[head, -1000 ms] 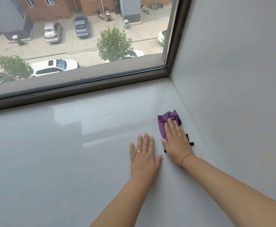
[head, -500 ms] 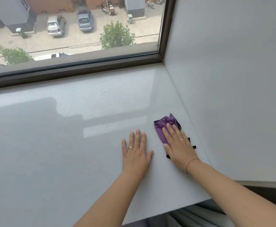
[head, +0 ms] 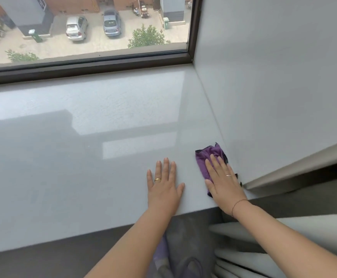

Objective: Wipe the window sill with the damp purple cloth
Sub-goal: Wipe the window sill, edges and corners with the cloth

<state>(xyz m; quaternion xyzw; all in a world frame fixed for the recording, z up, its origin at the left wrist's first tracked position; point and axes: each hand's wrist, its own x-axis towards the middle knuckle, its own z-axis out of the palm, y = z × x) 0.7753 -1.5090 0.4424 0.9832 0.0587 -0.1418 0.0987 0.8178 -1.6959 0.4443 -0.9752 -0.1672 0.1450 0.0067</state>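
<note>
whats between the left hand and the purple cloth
Only bare window sill lies between the left hand and the purple cloth, seen in the head view.

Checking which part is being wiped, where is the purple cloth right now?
In the head view, the purple cloth lies at the right end of the window sill, beside the side wall, under the right hand.

Left hand (head: 163, 192) wears gold ring (head: 157, 179), right hand (head: 224, 183) silver ring (head: 228, 175), bracelet (head: 236, 205).
</note>
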